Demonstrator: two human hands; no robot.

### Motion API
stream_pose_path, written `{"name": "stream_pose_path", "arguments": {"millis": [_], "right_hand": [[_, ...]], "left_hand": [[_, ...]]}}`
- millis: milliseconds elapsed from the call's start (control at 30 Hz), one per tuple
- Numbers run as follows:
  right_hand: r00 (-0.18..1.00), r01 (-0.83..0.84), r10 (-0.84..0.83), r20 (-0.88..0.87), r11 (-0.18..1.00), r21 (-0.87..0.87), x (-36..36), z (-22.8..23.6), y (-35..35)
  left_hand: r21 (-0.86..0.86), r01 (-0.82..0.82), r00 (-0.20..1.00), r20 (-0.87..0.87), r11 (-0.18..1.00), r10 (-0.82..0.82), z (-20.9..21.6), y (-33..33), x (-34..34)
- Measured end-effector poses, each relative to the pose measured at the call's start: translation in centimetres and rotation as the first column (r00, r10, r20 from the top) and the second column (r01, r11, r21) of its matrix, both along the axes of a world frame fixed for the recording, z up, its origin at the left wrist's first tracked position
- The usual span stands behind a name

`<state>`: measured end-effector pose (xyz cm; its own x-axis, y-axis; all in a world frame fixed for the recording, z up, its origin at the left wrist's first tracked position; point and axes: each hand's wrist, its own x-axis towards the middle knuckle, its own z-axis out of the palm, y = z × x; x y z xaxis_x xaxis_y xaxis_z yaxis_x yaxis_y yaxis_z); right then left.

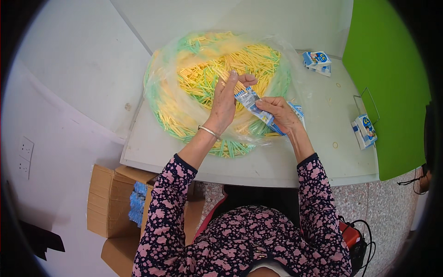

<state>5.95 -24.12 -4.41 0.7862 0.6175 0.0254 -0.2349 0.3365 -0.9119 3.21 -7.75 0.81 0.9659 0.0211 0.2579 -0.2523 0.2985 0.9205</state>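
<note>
My left hand (223,106) holds a small bundle of thin yellow sticks (238,87) between thumb and fingers, over the near middle of a big clear plastic bag (162,76). My right hand (282,114) pinches a small blue and white packet (253,104), tilted up to the left. The near ends of the bundle meet the packet's upper end; how deep they sit inside is hard to see. The wide-mouthed bag is full of loose yellow and green sticks (203,92). More blue and white packets (298,110) lie beneath and beside my right hand, partly hidden.
Packets are stacked at the table's back right (317,59). Another packet stack (364,132) stands by a wire holder (370,102) at the green panel (387,87). Rubber bands lie on the table (323,157). Below left, an open cardboard box (100,198) contains blue packaging (137,203).
</note>
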Motion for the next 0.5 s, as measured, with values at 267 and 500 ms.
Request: {"name": "stream_pose_path", "arguments": {"millis": [267,500], "right_hand": [[0.995,-0.002,0.007,0.095,0.999,-0.047,-0.22,-0.1,-0.41],[0.994,-0.009,0.015,0.11,0.998,-0.059,-0.03,-0.59,-0.72]], "left_hand": [[-0.117,-0.001,0.995,-0.095,0.993,-0.011,0.03,0.09,-0.42],[-0.288,-0.01,0.994,-0.107,0.957,-0.022,-0.55,0.32,0.12]]}}
